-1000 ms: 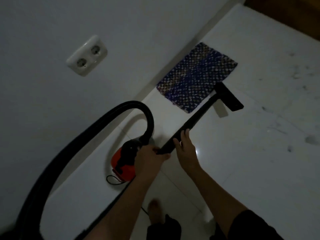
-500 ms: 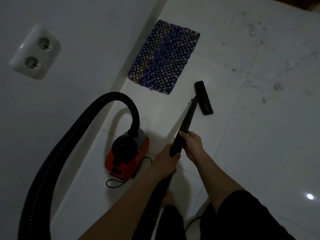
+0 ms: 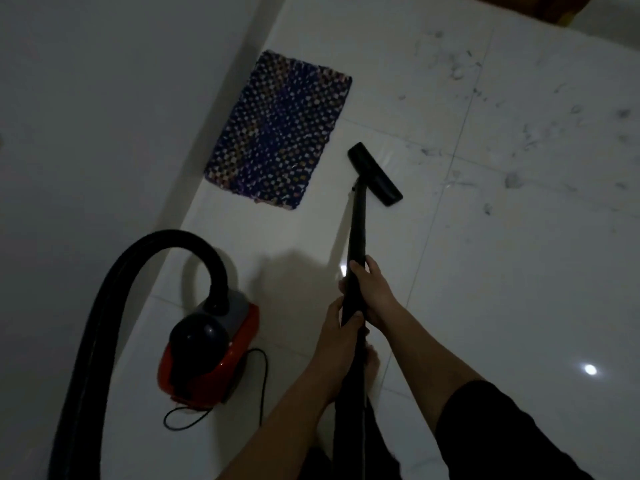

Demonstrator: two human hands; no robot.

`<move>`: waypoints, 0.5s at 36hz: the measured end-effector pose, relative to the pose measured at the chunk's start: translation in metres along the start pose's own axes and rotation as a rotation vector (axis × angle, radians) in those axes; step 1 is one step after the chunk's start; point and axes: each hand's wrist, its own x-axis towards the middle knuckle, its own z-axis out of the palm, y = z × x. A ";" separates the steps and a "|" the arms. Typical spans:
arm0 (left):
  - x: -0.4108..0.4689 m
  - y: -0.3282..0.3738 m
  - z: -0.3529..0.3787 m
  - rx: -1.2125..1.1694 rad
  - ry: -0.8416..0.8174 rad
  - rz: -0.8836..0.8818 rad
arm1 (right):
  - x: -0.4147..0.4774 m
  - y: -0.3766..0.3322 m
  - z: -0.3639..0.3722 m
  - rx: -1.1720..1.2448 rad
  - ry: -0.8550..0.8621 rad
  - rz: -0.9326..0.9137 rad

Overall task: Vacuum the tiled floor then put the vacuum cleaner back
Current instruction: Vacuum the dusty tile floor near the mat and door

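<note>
**Both hands closed on vacuum wand; nozzle on tile beside mat**

Nearest the camera, two bare forearms reach forward, the right one emerging from a dark sleeve. A bare foot shows on the floor between them, partly hidden behind the wand.

The left hand holds the black wand lower down, its grip wrapped closed around the tube. The right hand sits just above it on the same tube, grip likewise closed, fingers curled over the right side. The two hands are touching or nearly so.

To the left, the red and dark vacuum cleaner stands on the tiled floor close to the wall. A thick black hose arches up from its top and runs down to the lower-left edge of view. A thin power cord loops on the tile beside the body.

Further out, the wand slopes down to a flat black nozzle, which rests on the tile, set at an angle. A dark blue woven mat lies just left of the nozzle, apart from it, against the base of the wall.

Beyond and right of the nozzle, scattered grey dust and debris lies across several tiles. A bright light reflection marks the glossy floor at right.
</note>
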 end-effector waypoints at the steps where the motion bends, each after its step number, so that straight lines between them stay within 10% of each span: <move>1: 0.005 0.007 0.008 -0.025 -0.002 0.004 | 0.006 -0.010 -0.002 0.000 0.008 0.006; 18: 0.097 0.135 0.070 -0.058 -0.062 -0.039 | 0.098 -0.158 -0.016 0.044 0.005 0.087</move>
